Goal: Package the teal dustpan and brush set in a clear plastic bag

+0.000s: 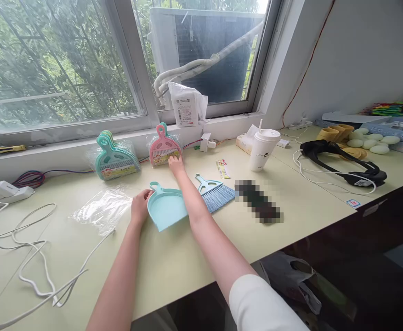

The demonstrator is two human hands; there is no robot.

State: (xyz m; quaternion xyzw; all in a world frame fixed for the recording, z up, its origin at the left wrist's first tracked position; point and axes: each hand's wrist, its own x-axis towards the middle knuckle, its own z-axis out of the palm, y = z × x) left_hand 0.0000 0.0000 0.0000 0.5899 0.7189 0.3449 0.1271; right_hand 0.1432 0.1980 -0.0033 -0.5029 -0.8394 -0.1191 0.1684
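Observation:
A light blue dustpan (168, 209) lies on the pale table with my left hand (140, 205) at its left edge, the fingers bent against the rim near the handle. My right hand (176, 164) reaches across the dustpan and touches the front of a wrapped pink dustpan set (162, 146) that leans below the window; its fingertips are too small to read clearly. Right of my forearm lies a small blue brush (218, 195) with its bristles to the right. A wrapped stack of green dustpans (113, 158) stands to the left of the pink set.
Clear plastic wrap (103, 209) and white cables (42, 262) lie on the left. Toward the right are a label card (223, 169), a lidded white cup (263, 149), a blurred dark object (259, 201) and a black headset frame (342, 163). A white package (186, 108) stands on the sill.

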